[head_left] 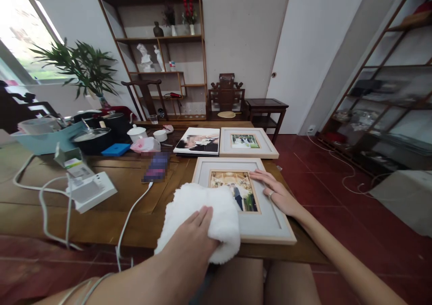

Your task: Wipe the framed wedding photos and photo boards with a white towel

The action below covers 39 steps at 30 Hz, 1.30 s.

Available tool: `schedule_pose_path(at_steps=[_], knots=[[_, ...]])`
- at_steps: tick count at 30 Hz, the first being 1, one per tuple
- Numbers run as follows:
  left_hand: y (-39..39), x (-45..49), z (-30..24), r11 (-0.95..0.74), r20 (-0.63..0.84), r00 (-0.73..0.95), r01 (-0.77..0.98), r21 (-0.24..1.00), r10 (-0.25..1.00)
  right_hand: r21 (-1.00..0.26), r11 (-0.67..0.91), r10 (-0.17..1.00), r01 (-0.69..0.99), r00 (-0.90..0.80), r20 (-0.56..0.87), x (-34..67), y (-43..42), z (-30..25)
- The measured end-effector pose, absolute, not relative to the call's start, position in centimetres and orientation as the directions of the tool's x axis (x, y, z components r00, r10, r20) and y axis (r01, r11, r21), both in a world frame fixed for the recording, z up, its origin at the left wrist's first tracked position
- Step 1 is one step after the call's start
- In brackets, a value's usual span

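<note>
A light wood picture frame (277,224) lies flat at the table's near edge, with a photo (249,191) of a couple inside a pale mat. My left hand (199,235) grips a fluffy white towel (189,201), which covers the frame's lower left part. Its fingers press together on the cloth, and the thumb is partly hidden in the folds. Stretched out flat, my right hand (278,195) rests on the frame's right side and wears a ring. Beyond are a second frame (270,151) and a photo album or print (199,145), side by side.
On the wooden table (141,226) to the left are a phone (157,166) on a white cable (130,215), an opened white box (94,192), a blue box (115,150), a lidded pot (92,138) and a light blue basin (43,143). A white teapot (137,133) stands farther back.
</note>
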<state>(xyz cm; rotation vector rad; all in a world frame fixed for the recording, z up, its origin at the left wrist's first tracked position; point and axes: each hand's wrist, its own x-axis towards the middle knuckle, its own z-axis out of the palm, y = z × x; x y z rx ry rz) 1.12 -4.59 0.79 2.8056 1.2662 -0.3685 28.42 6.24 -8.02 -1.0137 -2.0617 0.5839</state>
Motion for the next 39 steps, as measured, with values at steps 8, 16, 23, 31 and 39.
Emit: schedule_pose_path(at_steps=[8, 16, 23, 31, 39], knots=[[3.1, 1.1, -1.3, -0.575, -0.004, 0.577, 0.814, -0.079, 0.817, -0.680, 0.560, 0.825, 0.474, -0.393, 0.406, 28.4, 6.2, -8.1], [9.7, 2.3, -2.5, -0.675, 0.092, 0.702, 0.706, -0.213, 0.706, -0.687, 0.558, 0.828, 0.467, -0.378, 0.415, 28.4, 6.2, -8.2], [0.8, 3.4, 0.4, -0.786, -0.251, 0.746, 0.601, -0.142, 0.616, -0.682, 0.547, 0.833, 0.485, -0.391, 0.391, 28.6, 6.2, -8.3], [-3.3, 4.0, 2.0, -0.846, -0.248, 0.814, 0.532, -0.043, 0.525, -0.686, 0.545, 0.835, 0.482, -0.378, 0.399, 28.5, 6.0, -8.2], [6.3, 3.5, -2.6, -0.744, 0.027, 0.760, 0.641, -0.189, 0.649, -0.677, 0.566, 0.822, 0.470, -0.385, 0.420, 28.5, 6.1, -8.2]])
